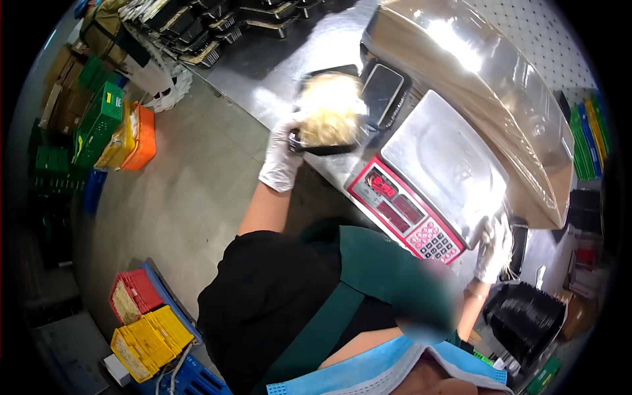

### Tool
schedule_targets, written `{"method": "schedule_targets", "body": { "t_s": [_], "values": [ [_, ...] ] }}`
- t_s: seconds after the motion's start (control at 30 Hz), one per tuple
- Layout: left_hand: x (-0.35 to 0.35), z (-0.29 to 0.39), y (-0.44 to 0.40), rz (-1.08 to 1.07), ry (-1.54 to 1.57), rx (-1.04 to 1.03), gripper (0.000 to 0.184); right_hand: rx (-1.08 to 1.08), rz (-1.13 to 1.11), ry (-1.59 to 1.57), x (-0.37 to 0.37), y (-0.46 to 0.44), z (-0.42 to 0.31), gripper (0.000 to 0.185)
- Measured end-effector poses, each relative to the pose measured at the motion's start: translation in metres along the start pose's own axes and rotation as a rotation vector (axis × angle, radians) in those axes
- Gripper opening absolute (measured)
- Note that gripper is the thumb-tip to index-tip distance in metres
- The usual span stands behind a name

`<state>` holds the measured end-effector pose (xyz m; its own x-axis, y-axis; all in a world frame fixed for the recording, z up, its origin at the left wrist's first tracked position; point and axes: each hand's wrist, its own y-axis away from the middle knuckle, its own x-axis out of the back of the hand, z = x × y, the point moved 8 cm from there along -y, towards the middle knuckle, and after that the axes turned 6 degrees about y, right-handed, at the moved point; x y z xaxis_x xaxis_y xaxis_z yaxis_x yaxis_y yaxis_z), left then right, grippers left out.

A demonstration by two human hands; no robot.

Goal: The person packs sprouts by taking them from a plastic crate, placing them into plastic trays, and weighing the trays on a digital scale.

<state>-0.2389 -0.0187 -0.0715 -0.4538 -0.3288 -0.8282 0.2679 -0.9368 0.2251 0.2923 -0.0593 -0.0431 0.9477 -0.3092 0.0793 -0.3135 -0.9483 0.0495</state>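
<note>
I see the box (471, 118) beyond the right hand (492, 250), then the scale (444, 158), between both hands. The tray (332, 150) of pale food (329, 108) is in the left hand (283, 155), fingers closed on its side. The right sits by the scale's corner; I cannot tell how open.

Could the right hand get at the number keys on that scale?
Probably yes: the gloved right hand is beside the scale, close to its keypad, and nothing seems to block the way.
</note>
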Motion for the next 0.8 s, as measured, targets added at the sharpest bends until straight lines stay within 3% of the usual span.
{"method": "schedule_targets", "body": {
  "t_s": [0.07, 0.1, 0.13, 0.2, 0.23, 0.27, 0.37, 0.43, 0.47, 0.57, 0.6, 0.63, 0.67, 0.7, 0.73, 0.8],
  "values": [
    [0.034, 0.043, -0.032, 0.182, -0.009, -0.225, 0.026, -0.073, 0.073, -0.038, 0.017, 0.010, 0.006, 0.051],
    [0.056, 0.058, -0.064, 0.125, -0.104, -0.118, 0.021, -0.087, 0.081, -0.058, 0.031, 0.011, 0.017, 0.051],
    [0.068, 0.066, -0.091, 0.164, -0.164, -0.155, 0.023, -0.078, 0.100, -0.071, 0.035, 0.017, 0.017, 0.049],
    [0.109, 0.093, -0.162, 0.179, -0.217, -0.161, 0.036, -0.039, 0.127, -0.034, 0.038, 0.028, 0.012, 0.046],
    [0.101, 0.110, -0.162, 0.411, -0.376, -0.218, 0.042, -0.002, 0.116, -0.029, 0.037, 0.035, 0.008, 0.046],
    [0.098, 0.131, -0.161, 0.628, -0.583, -0.306, 0.046, -0.014, 0.172, 0.097, 0.032, 0.046, -0.003, 0.046],
    [0.095, 0.151, -0.160, 0.842, -0.913, -0.799, 0.040, 0.012, 0.227, 0.461, 0.026, 0.083, -0.012, 0.047],
    [0.066, 0.123, -0.141, 0.658, -1.033, -0.959, 0.030, -0.129, 0.237, 0.403, 0.027, 0.113, -0.004, 0.048],
    [0.051, 0.102, -0.126, 0.574, -1.041, -0.838, 0.022, 0.007, 0.240, 0.421, 0.020, 0.123, -0.013, 0.048],
    [0.011, 0.050, -0.078, 0.247, -1.203, -1.191, 0.024, -0.126, 0.298, 0.434, 0.027, 0.160, -0.006, 0.040],
    [-0.004, 0.029, -0.069, 0.087, -0.907, -0.943, 0.029, -0.086, 0.318, 0.466, 0.030, 0.171, -0.006, 0.037],
    [-0.038, 0.014, -0.050, 0.034, -0.915, -0.932, 0.030, -0.115, 0.356, 0.593, 0.033, 0.183, -0.006, 0.034],
    [-0.065, 0.002, -0.045, -0.106, -1.128, -1.081, 0.034, -0.030, 0.404, 0.822, 0.039, 0.200, -0.004, 0.030],
    [-0.082, -0.011, -0.046, -0.106, -1.187, -1.021, 0.034, -0.068, 0.362, 0.827, 0.033, 0.208, -0.025, 0.029],
    [-0.112, -0.035, -0.031, -0.178, -1.020, -0.951, 0.033, -0.106, 0.332, 0.842, 0.040, 0.217, -0.020, 0.029],
    [-0.171, -0.084, 0.018, -0.361, -0.839, -0.863, 0.030, 0.018, 0.393, 0.846, 0.052, 0.255, -0.014, 0.026]
  ]
}}
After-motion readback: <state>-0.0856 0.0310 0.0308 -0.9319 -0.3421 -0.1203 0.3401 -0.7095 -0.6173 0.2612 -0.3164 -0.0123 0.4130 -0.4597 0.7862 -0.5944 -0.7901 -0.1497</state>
